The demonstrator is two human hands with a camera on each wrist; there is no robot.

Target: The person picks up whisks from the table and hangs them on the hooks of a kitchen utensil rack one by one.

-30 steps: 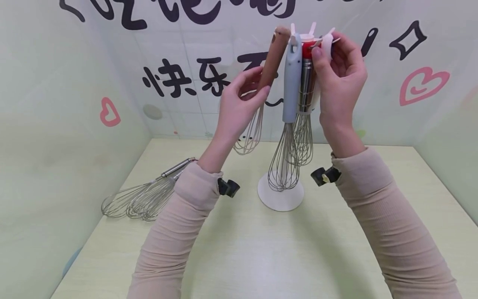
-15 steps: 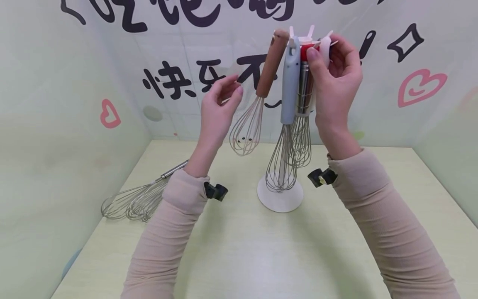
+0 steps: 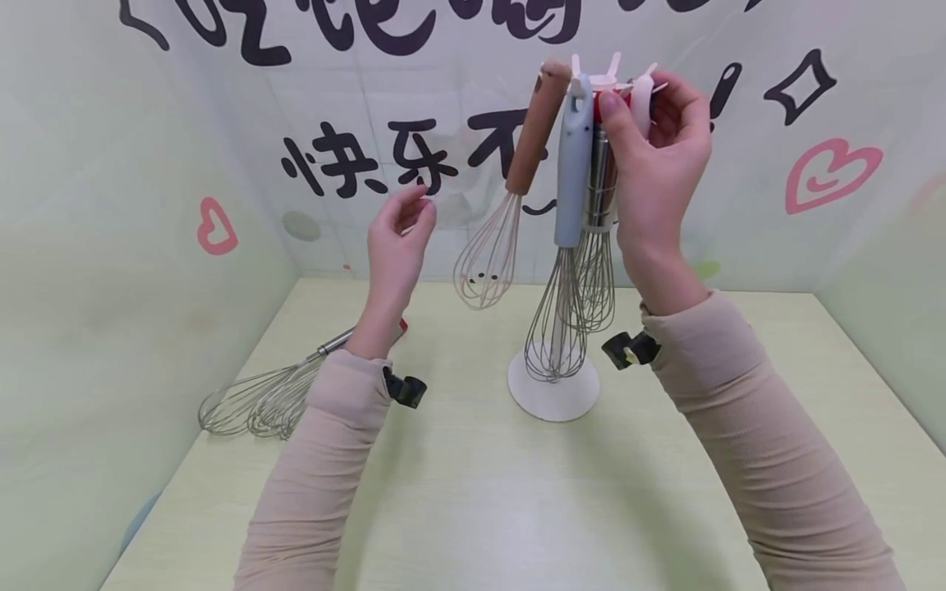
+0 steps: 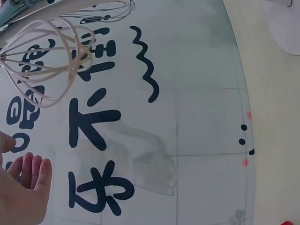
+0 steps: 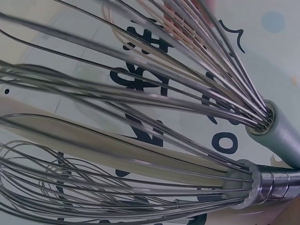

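Observation:
Several whisks hang from a white stand [image 3: 526, 386]. At its left is a brown-handled whisk [image 3: 534, 135] with pinkish wires [image 4: 49, 65], tilted. Beside it hang a pale-blue-handled whisk [image 3: 573, 172] and a steel-handled whisk with a red end [image 3: 600, 176]. My right hand [image 3: 661, 176] is at the stand's top, thumb over the red end, fingers curled behind a white whisk handle [image 3: 641, 105]. That hand hides most of the white handle. My left hand [image 3: 395, 250] is apart from the stand, fingers loosely bent, holding nothing; its fingertips [image 4: 44, 171] face up beneath the pinkish wires.
Steel whisks [image 3: 273, 398] lie on the left of the pale table [image 3: 473, 509], partly behind my left forearm; a red handle end [image 3: 402, 327] shows beyond the wrist. A printed backdrop [image 3: 414, 90] with black characters stands behind, with side walls left and right.
My left hand has let go of the brown-handled whisk and moved left and down, away from it. The whisk stays hanging on the stand. My right hand keeps its hold at the top.

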